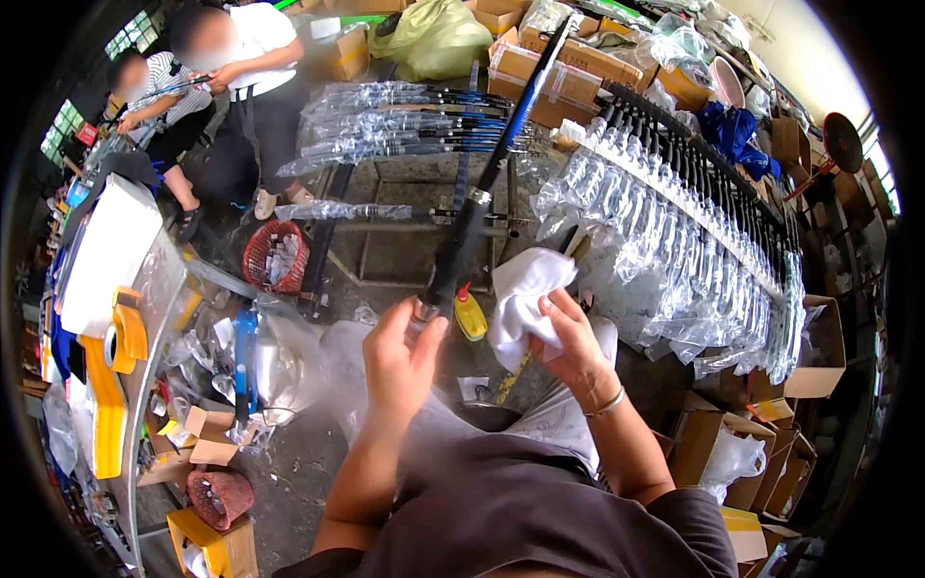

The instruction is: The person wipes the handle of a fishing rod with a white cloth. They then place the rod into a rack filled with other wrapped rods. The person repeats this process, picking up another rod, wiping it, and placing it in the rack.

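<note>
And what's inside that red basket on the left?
Inside the red basket, pale crumpled scraps can be seen, too small to tell whether paper or plastic. Anything beneath the top layer is covered, so it can't be seen.

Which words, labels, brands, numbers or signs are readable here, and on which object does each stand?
No text reads clearly here.
Rod in the left hand: any markings are too small to read.
Brown carton near the top: any print is too blurred.
Yellow bottle: no lettering can be made out.
White cloth in the right hand: none visible.
</note>
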### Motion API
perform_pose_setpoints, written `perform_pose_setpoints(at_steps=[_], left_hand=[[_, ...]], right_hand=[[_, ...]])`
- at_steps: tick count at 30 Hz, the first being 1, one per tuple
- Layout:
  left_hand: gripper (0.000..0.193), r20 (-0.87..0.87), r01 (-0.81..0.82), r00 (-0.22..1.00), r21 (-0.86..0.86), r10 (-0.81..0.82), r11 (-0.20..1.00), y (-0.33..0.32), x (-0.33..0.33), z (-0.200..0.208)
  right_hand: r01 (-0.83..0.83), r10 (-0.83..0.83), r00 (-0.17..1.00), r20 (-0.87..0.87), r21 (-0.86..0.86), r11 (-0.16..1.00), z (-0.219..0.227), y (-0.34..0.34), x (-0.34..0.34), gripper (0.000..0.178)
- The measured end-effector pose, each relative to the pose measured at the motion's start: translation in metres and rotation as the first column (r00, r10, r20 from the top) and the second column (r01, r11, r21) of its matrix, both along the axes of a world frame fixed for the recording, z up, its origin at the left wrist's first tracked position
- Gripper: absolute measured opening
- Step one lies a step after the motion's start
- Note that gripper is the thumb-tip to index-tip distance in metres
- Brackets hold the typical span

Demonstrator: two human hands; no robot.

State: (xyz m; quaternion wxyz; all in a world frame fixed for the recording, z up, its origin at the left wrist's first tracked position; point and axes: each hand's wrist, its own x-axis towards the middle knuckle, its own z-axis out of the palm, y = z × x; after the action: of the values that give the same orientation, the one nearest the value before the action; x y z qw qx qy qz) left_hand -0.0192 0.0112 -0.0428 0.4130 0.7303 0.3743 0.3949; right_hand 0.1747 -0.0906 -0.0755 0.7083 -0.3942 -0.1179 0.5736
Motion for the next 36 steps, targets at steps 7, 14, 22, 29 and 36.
perform_pose_setpoints(at_steps=[7,14,22,29,36], left_hand=[[0.022,-0.01,0.004,1.0,-0.041,-0.004,0.999,-0.001,-0.004,-0.007],[0.022,-0.028,0.004,1.0,-0.077,-0.006,0.997,-0.001,-0.004,-0.005],[0.016,-0.004,0.016,1.0,-0.006,-0.016,1.0,-0.003,0.002,0.001],[0.02,-0.065,-0.053,0.996,0.126,0.062,0.991,-0.007,0.004,0.008],[0.024,-0.126,-0.063,0.988,0.228,0.094,0.972,-0.01,0.003,0.009]], right_hand=[[-0.11,0.089,0.987,0.136,0.155,0.982,0.013,0.007,-0.008,0.049],[-0.071,0.006,0.799,0.601,0.083,0.994,0.021,0.008,-0.009,0.028],[-0.043,-0.035,0.958,0.284,0.263,0.964,0.044,0.021,0.007,0.047],[0.03,-0.347,-0.008,0.938,0.347,0.937,0.081,0.043,-0.012,0.038],[-0.103,-0.401,-0.447,0.8,0.399,0.911,0.083,0.066,-0.017,0.041]])
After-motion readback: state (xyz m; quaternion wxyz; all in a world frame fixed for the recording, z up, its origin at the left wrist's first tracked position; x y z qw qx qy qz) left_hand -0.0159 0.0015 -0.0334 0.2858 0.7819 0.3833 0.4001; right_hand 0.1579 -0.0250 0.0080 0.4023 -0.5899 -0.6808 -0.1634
